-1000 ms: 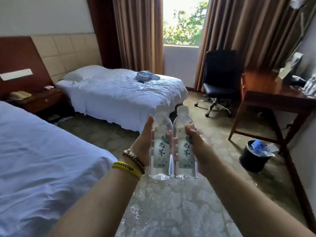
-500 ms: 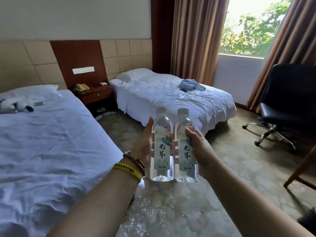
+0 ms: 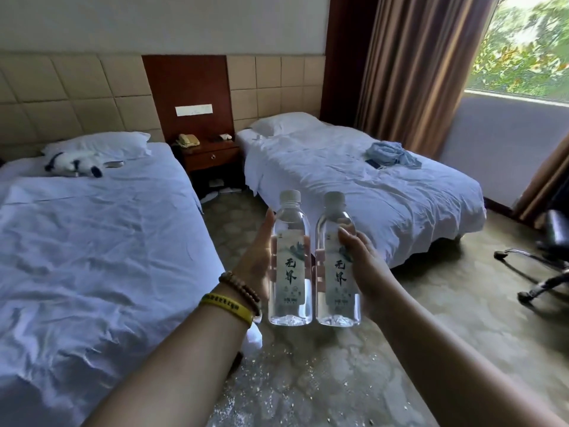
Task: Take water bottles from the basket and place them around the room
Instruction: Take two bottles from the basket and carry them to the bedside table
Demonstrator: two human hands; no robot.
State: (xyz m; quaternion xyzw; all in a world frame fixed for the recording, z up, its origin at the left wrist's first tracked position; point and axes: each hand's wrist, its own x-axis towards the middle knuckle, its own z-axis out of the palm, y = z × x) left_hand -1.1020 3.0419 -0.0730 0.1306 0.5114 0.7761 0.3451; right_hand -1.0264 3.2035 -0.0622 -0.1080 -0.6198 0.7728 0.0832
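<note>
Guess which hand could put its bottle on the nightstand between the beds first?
Probably the left hand: the left bottle it grips is nearer the nightstand, ahead-left. The right hand grips the right bottle, farther away.

Two water bottles (image 3: 289, 272) (image 3: 337, 278), two beds (image 3: 92, 241) (image 3: 354, 180), two pillows (image 3: 101, 146) (image 3: 283, 124), one nightstand (image 3: 212, 157), one phone (image 3: 187, 140), one plush toy (image 3: 72, 163)

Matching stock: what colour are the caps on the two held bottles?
White caps, seen in the head view.
</note>
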